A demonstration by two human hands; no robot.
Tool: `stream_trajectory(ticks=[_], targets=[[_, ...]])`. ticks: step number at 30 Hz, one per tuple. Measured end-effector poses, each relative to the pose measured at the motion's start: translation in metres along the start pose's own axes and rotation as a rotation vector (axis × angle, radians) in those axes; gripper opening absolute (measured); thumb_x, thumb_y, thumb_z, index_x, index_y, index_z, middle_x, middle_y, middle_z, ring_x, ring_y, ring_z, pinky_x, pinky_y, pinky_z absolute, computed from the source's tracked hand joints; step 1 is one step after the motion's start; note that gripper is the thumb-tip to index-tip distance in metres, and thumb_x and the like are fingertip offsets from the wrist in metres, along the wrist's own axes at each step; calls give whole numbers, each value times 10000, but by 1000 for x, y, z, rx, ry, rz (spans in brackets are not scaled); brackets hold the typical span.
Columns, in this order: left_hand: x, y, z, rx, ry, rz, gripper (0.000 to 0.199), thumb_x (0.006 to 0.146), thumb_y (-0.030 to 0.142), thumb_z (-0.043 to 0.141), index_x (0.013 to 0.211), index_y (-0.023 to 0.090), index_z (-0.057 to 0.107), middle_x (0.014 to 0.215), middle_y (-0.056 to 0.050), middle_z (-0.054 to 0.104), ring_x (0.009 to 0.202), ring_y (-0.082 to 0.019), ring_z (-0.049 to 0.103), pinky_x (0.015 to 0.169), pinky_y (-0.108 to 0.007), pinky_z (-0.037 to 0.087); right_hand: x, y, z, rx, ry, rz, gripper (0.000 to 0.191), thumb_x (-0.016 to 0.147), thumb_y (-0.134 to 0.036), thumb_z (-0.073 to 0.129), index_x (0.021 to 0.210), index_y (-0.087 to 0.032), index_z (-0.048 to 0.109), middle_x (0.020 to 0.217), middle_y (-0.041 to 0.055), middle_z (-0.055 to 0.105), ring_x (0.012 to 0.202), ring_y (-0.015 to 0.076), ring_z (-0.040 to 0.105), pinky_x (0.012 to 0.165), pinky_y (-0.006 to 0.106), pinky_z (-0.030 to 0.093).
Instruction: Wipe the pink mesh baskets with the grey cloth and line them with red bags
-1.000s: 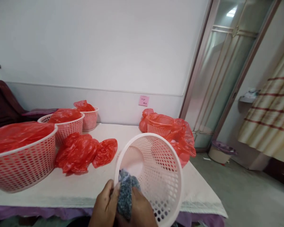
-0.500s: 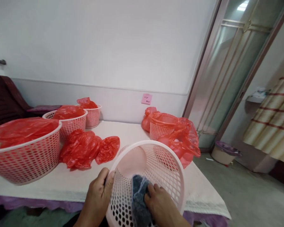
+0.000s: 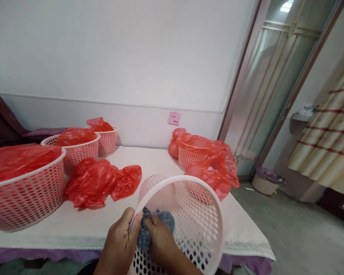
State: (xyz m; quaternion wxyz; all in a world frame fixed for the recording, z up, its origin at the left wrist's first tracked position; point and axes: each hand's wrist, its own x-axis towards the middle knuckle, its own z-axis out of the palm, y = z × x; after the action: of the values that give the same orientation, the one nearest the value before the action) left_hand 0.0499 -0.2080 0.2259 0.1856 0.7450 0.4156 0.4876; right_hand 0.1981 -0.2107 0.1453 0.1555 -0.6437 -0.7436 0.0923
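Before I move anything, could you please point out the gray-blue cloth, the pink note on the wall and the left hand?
Gray-blue cloth (image 3: 167, 219): head view, its bunched right part.
Pink note (image 3: 174, 118): head view, middle of its face.
Left hand (image 3: 120, 233): head view, back of the hand.

"What's that round, pale pink perforated basket made of?"
"Plastic, I'd say, smooth along the rim. That mottled blue-grey cloth looks rough and fuzzy, though."
"And the crumpled red bag?"
"Thin, glossy plastic, wrinkled all over. The white cover under it is matt cloth."
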Motion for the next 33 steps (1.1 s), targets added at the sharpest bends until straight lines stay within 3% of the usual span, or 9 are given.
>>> stream_trajectory(ticks=[3,6,9,13,15,18,24,30,33], targets=[[-3,-5,-3,17,-40,47,318,954,408,423,675,258,452,530,77,484,462,-106,495,482,-190,408,12,27,-5,-282,-78,58,302,817,-92,506,1056,-157,679,1070,168,672,993,313,637,823,422,465],[-7,-6,-1,24,-88,70,306,968,390,412,695,261,462,555,74,511,488,-105,535,513,-191,420,18,43,-7,-346,-48,131,326,880,-60,400,1012,-86,697,1086,240,655,1044,345,613,857,484,441],[-4,-5,0,48,-74,76,303,973,400,403,707,263,453,555,74,509,487,-112,531,510,-206,407,11,37,-4,-361,-64,138,275,831,-111,526,1050,-135,689,1105,197,662,983,312,638,816,430,472],[6,-7,-4,91,-59,73,319,967,434,393,699,263,422,535,74,484,472,-127,498,497,-234,372,-4,28,-14,-382,-156,51,352,664,-155,718,1011,-210,712,1059,104,696,912,277,659,758,358,507],[12,-11,-6,97,-91,34,321,964,453,381,709,262,417,543,71,481,486,-135,498,511,-245,364,-9,32,-29,-437,-155,47,206,760,-136,650,938,-176,745,1029,133,702,963,304,645,795,399,507],[18,-17,-6,105,-113,-13,329,958,487,359,726,262,421,565,60,483,516,-151,501,537,-264,356,-18,39,-49,-522,-115,95,246,861,-77,523,884,-114,766,1008,198,697,1008,350,624,822,478,497],[36,-25,-7,98,-108,-37,326,937,511,372,731,263,417,607,42,488,565,-181,490,578,-300,326,-65,25,-59,-512,-192,-57,108,843,-206,669,846,-205,777,916,104,724,888,296,663,705,399,536],[48,-27,-9,64,-132,-70,347,934,522,383,708,260,409,594,53,462,569,-176,468,602,-303,327,-92,47,-119,-662,66,-65,67,799,-225,728,749,-181,737,810,107,682,851,315,619,704,458,509],[48,-23,-6,38,-135,-75,357,930,533,374,700,261,403,588,54,454,561,-175,458,599,-305,320,-94,64,-133,-670,241,-20,40,778,-190,748,784,-203,711,938,109,680,920,305,603,760,446,503]])
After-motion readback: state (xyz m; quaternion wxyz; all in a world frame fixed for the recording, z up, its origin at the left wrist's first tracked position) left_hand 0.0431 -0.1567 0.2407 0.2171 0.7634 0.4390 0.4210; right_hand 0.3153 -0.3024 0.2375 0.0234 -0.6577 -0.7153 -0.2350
